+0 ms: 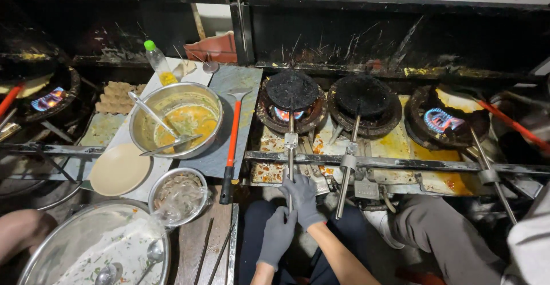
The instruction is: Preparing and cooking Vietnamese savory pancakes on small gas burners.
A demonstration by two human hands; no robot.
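Both your hands clamp long pan handle (pixel 290 164): right hand (pixel 302 199) higher, left hand (pixel 279 234) nearer you. Handle runs straight away to closed black pan (pixel 292 89) over flame.

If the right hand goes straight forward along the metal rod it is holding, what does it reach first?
Probably the small metal bracket on the long handle that the right hand grips; beyond it sits the round black pan over a blue flame. Depth is hard to judge.
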